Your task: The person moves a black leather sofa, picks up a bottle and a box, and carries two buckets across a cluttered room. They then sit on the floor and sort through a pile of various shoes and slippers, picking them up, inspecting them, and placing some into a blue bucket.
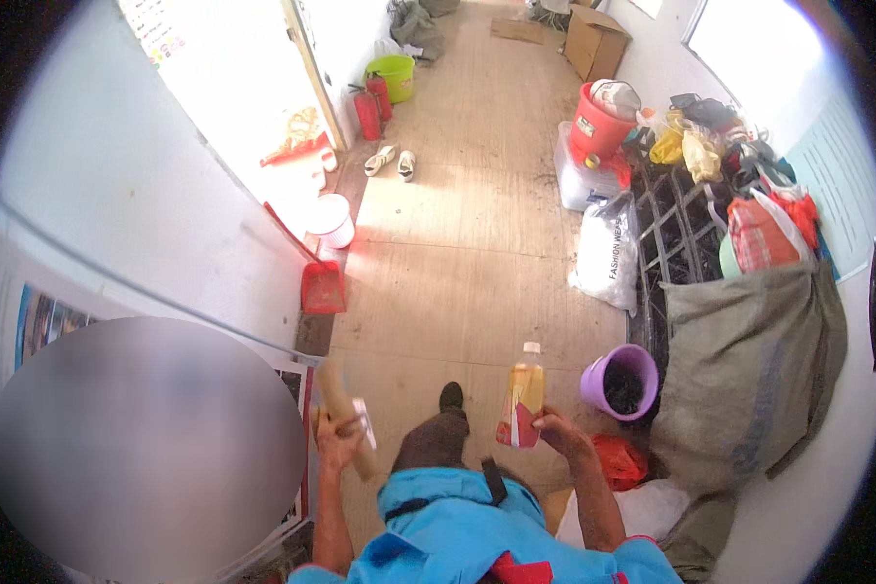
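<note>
My left hand (337, 444) is closed round a long, tan, rounded object (335, 389), blurred and of a kind I cannot make out. Something whitish (363, 420) shows beside it in the same grip. In my right hand (561, 432) is a clear plastic bottle (526, 391) with a white cap, yellowish liquid and a partly red label. It is upright in the picture, gripped near its lower end, out in front of my body. To its right stands a purple bucket (591, 382) with dark stuff inside.
On the left are a red dustpan (322, 288), a white bin (332, 222), shoes (406, 165), fire extinguishers (366, 115) and a green tub (395, 76). Along the right lie a white bag (605, 255), a red bucket (599, 130), a black rack (667, 209) and a large grey sack (740, 360).
</note>
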A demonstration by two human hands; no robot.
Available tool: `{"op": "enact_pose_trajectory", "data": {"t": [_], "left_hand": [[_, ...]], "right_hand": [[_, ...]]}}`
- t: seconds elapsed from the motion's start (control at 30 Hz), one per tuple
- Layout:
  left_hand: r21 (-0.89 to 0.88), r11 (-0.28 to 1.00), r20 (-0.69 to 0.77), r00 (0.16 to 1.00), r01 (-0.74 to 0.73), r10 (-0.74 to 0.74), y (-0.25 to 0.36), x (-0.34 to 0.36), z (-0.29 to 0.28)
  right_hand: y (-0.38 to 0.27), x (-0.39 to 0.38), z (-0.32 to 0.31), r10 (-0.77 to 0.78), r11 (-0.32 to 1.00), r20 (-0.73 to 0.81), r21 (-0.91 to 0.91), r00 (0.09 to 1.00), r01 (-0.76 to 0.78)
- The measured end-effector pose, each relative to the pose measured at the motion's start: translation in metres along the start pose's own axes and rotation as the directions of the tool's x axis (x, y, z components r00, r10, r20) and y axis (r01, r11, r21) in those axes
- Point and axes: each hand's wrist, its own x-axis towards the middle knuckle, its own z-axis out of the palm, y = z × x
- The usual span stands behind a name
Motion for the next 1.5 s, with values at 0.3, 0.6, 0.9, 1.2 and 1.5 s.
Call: {"op": "enact_pose_trajectory", "data": {"t": [0.3, 0.6, 0.9, 1.2, 1.5], "left_hand": [[0.049, 0.958, 0.111, 0.955, -0.282, 0.275, 0.177, 0.374, 0.064], [-0.036, 0.959, -0.025, 0.96, -0.28, 0.279, 0.278, 0.672, 0.126], [0.089, 0.954, -0.135, 0.945, -0.287, 0.297, 0.353, 0.912, 0.179], [-0.059, 0.961, -0.025, 0.963, -0.271, 0.27, 0.425, 1.255, 0.255], [-0.017, 0.939, 0.238, 0.91, -0.345, 0.339, 0.508, 1.617, 0.321]], "right_hand": [[-0.27, 0.134, -0.006, -0.211, 0.968, 0.066, 0.153, 0.975, 0.199], [-0.521, 0.409, -0.069, -0.128, 0.991, 0.16, 0.057, 0.979, 0.12], [-0.778, 0.656, -0.166, 0.087, 0.934, 0.157, -0.356, 0.984, -0.026], [-0.809, 0.808, -0.439, 0.079, 0.814, -0.699, -0.367, 0.711, -0.45], [-0.915, 0.922, -0.424, 0.375, 0.915, -0.687, 0.165, 0.623, -0.368]]}}
